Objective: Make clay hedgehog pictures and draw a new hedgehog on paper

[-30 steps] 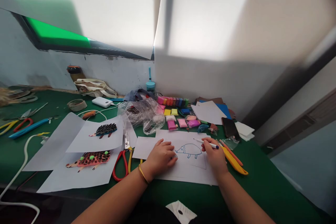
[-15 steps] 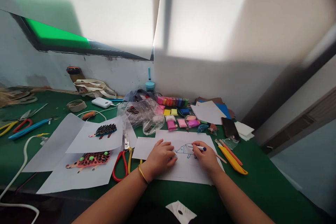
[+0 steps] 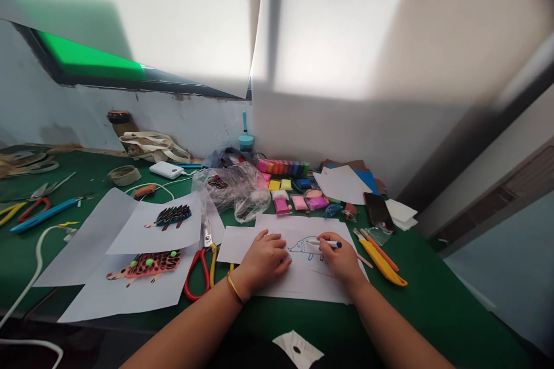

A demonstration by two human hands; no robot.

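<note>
A white sheet of paper (image 3: 311, 285) lies in front of me, with a blue line drawing of a hedgehog (image 3: 303, 247) on it. My right hand (image 3: 341, 259) pinches a white pen (image 3: 332, 243) with a dark blue end, its tip over the hedgehog's body. Flat on the sheet, to the left of the drawing, rests my left hand (image 3: 266, 258), fingers spread and holding nothing; a gold bangle circles that wrist. Left of it are scissors (image 3: 198, 277) with red and yellow handles.
Two sheets with clay hedgehogs, one black (image 3: 173, 215) and one pink (image 3: 158, 262), lie at the left. Clay packets (image 3: 298, 202) and a plastic bag (image 3: 234, 187) sit behind the paper. A yellow cutter (image 3: 383, 262) and a phone (image 3: 378, 210) are at the right.
The pen has shifted slightly within the hedgehog's body, and a few more marks seem to show there. My left hand stays put. The view has moved slightly.
</note>
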